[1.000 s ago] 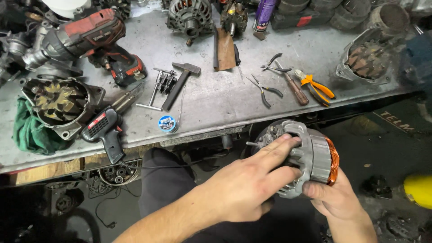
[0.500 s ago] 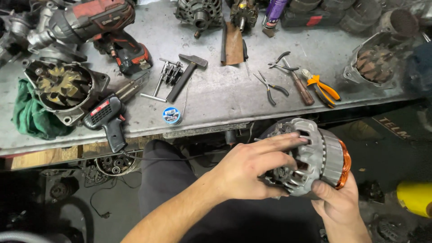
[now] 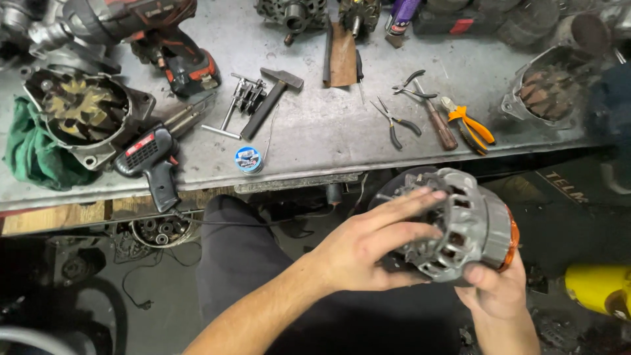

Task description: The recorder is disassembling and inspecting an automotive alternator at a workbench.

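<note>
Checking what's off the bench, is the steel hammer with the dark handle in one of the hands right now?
No, the steel hammer lies on the grey metal workbench, apart from both hands.

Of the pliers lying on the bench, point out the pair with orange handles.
The orange-handled pliers lie farthest right, by the bench's front edge, right of the wooden-handled tool. The other two, the dark needle-nose pliers and the grey pair, have no orange.

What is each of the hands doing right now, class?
Left hand: fingers spread over the alternator, gripping its near end.
Right hand: closed under the alternator, supporting it.
</note>
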